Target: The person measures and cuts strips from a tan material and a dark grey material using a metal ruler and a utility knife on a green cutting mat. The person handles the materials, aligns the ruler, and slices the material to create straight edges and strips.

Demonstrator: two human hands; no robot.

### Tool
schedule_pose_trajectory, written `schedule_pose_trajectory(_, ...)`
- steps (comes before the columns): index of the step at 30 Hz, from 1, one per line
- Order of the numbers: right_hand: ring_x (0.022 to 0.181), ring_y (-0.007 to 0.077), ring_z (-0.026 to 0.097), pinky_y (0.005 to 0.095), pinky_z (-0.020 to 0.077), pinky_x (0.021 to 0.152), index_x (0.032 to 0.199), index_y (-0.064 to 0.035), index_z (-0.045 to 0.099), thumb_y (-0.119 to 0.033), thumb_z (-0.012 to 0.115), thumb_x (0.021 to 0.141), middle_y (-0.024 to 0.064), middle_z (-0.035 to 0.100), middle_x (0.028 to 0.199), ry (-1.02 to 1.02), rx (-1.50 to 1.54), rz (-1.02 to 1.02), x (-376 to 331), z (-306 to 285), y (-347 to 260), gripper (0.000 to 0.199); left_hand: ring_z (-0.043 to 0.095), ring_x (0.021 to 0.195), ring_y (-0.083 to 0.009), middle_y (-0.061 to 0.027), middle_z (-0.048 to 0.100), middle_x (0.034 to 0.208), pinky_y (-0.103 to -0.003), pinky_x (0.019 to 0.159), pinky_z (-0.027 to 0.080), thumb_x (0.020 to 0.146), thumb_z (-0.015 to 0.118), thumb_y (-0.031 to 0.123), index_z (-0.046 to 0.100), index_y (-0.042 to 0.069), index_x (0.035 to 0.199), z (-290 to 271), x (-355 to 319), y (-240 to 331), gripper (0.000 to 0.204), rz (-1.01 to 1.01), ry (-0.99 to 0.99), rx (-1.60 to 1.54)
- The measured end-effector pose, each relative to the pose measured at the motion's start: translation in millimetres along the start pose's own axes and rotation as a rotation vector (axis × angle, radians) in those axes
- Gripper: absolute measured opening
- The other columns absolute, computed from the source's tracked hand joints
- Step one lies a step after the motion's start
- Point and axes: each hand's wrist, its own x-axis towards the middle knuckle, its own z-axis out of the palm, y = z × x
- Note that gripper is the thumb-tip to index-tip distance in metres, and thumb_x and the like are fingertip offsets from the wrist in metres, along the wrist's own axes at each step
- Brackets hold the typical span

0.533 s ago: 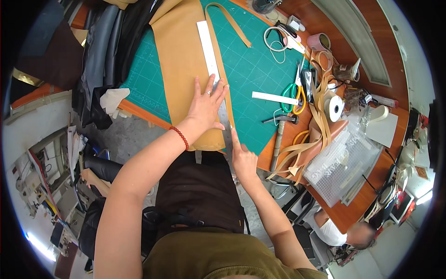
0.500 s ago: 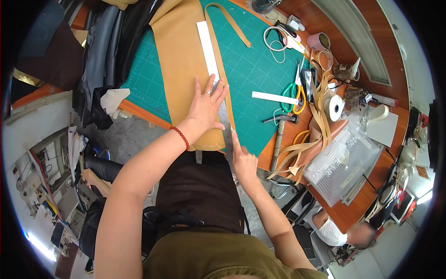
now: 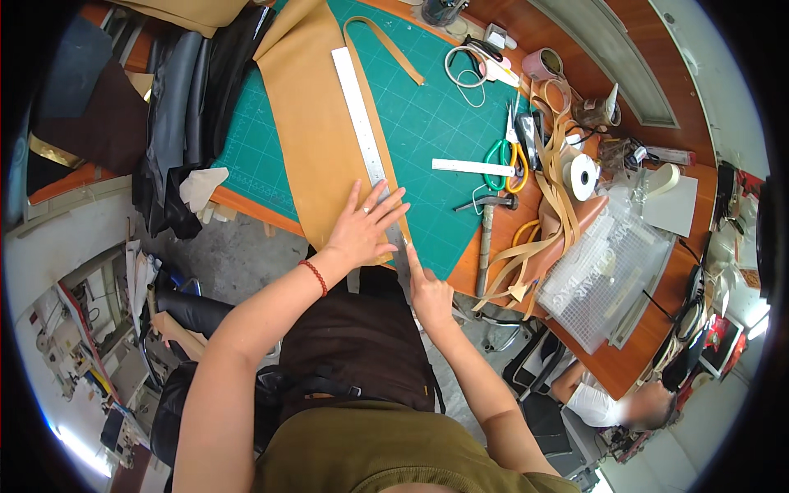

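A long piece of tan leather point(image 3: 308, 140) lies on the green cutting mat point(image 3: 440, 115) and reaches the near table edge. Along its right side rests a steel ruler point(image 3: 355, 103). My left hand point(image 3: 362, 226), fingers spread, presses flat on the ruler's near part and the leather beside it. Close to its right, my right hand point(image 3: 431, 292) points its index finger along the ruler's near end, at the leather's right edge. The other fingers are curled in; whatever they hold is hidden. A narrow tan leather strip point(image 3: 386, 41) curves over the mat's far part.
Right of the leather lie a short white ruler point(image 3: 468, 168), scissors point(image 3: 516, 168), a hammer point(image 3: 486, 246), leather straps point(image 3: 555, 181) and a white spool point(image 3: 582, 177). Dark leather rolls point(image 3: 177, 107) hang at the left. Another person point(image 3: 596, 403) sits at lower right.
My left hand has slid toward me along the ruler. My right hand has come slightly nearer too, its index finger still stretched out. The whole view has shifted a little.
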Motion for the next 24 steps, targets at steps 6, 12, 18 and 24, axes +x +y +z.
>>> schedule_pose_trajectory(6,0.054,0.0321,0.065,0.0447,0.0538,0.049,0.151,-0.0221,0.046,-0.008,0.062,0.089,0.0115,0.065,0.074,0.091,0.047,-0.011,-16.4,20.1,7.9,0.066,0.003,0.157,-0.0253,0.0040,0.013,0.169,-0.068,0.120,-0.001,0.090,0.050,0.072,0.028,0.029,0.160,-3.7,2.2,0.5,0.085,-0.034,-0.090,0.068)
schedule_pose_trajectory(12,0.054,0.0333,0.065,0.0458,0.0538,0.051,0.154,-0.0268,0.041,-0.011,0.062,0.092,0.0108,0.062,0.071,-0.017,0.045,0.034,-58.4,23.1,19.2,0.067,0.002,0.157,-0.0246,0.0046,0.011,0.170,-0.071,0.119,-0.002,0.091,0.047,0.072,0.025,0.030,0.161,-6.6,3.0,-0.3,0.084,-0.062,-0.115,0.088)
schedule_pose_trajectory(18,0.064,0.0363,0.069,0.0482,0.0509,0.057,0.145,-0.0138,0.049,-0.016,0.061,0.097,0.0164,0.068,0.069,0.044,0.294,0.090,-58.5,-9.7,41.1,0.049,0.015,0.155,-0.0292,-0.0009,0.015,0.169,-0.066,0.121,0.008,0.089,0.066,0.053,0.018,0.029,0.162,-28.9,3.3,12.3,0.090,-0.068,-0.125,0.001)
schedule_pose_trajectory(24,0.080,0.0363,0.070,0.0441,0.0530,0.071,0.113,-0.0043,0.061,-0.015,0.066,0.093,0.0158,0.070,0.083,0.520,0.483,0.153,39.8,10.9,2.0,0.023,0.023,0.153,-0.0322,-0.0061,0.018,0.168,-0.064,0.121,0.015,0.086,0.074,0.039,0.017,0.015,0.162,-22.7,-24.0,2.6,0.098,-0.077,0.044,-0.197)
